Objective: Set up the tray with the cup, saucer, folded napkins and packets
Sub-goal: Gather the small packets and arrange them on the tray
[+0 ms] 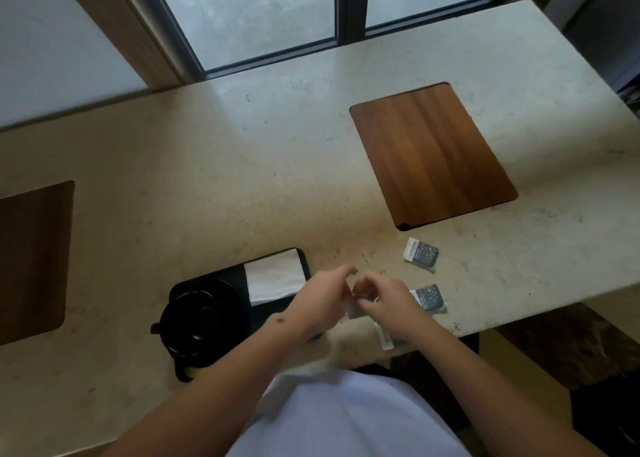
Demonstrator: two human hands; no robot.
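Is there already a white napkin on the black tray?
Yes, a folded white napkin lies on the far end of the black tray.

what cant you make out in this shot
Head view only:
- Right hand covers part of a packet and whatever the fingers pinch; grip unclear.
- Left hand and forearm hide the tray's near right corner.
- Far packet: print too small to read.
- Black cup on black saucer: edges merge, contents unseen.
- Blurred white strip at the counter edge.
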